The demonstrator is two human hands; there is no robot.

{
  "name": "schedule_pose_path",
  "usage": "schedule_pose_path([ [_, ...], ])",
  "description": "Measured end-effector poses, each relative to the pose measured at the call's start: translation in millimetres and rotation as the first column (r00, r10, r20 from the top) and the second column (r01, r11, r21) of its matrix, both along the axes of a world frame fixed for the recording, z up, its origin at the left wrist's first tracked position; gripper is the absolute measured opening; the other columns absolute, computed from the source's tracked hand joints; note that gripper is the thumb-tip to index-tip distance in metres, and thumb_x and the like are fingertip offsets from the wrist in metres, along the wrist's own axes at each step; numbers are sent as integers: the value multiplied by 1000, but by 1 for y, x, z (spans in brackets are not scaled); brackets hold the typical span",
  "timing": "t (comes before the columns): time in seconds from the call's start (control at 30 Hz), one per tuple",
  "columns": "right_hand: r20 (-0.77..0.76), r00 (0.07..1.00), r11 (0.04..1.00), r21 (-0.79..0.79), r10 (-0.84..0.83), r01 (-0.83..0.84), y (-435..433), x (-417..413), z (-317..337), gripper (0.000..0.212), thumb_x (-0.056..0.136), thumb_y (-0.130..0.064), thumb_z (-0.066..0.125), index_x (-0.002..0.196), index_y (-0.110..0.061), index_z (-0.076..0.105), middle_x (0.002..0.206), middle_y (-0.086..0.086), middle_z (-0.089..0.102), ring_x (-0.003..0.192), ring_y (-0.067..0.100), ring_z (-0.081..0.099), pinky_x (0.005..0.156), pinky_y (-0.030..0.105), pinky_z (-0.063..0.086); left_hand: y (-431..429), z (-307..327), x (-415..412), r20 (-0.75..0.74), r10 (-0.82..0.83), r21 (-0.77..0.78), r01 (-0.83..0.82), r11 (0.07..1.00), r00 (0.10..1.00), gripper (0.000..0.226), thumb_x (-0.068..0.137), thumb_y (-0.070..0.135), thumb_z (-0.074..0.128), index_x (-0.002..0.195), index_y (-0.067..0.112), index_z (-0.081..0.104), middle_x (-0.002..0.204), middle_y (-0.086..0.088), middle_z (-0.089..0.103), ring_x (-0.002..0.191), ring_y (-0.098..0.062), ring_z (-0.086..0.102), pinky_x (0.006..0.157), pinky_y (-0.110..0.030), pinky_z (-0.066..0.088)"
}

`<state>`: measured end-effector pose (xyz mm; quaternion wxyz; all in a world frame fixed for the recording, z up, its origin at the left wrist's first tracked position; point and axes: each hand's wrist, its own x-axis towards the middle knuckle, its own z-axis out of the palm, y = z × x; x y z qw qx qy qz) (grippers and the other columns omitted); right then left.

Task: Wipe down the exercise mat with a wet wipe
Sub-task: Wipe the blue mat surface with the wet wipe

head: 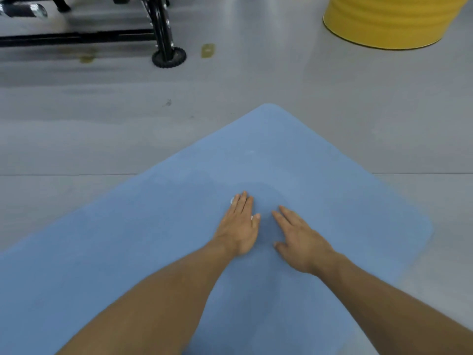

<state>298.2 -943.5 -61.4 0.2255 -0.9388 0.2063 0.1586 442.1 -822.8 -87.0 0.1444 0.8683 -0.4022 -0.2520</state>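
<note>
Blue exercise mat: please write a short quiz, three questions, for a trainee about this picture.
1. True or false: the left hand and the right hand both lie flat on the mat.
2. The yellow drum stands: A) on the mat; B) on the floor beyond it; C) between the hands.
3. White bits of the wipe show under the ___ hand.
Key: 1 true; 2 B; 3 left.

Matt, finely textured blue mat (179, 226) — glossy grey floor (256, 73)
</note>
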Motion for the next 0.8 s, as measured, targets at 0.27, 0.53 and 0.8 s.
schedule_pose_path([
  [0.27,450,740,840,461,-500,287,0,70,59,43,101,-16,56,143,-26,56,118,-9,66,106,9,61,81,4,42,-71,89,14,-744,289,-257,-656,709,603,35,112,36,35,98,26,65,84,11,65,58,11,61,60,-11,47],
  [0.53,311,334,430,815,-890,388,-17,90,104,10,92,-17,65,84,-17,72,75,-3,69,64,10,61,63,30,52,-60,153,47,-813,177,-285,-645,708,554,40,109,36,45,123,9,71,118,-8,75,104,-21,71,81,-26,58],
  [0.8,362,414,471,860,-835,197,3,113,151,30,92,-27,73,69,-15,58,56,-4,61,48,13,55,48,24,48,-17,219,69,-707,25,-433,-460,775,707,25,96,22,73,112,3,72,110,-12,76,97,-18,74,81,-23,59],
])
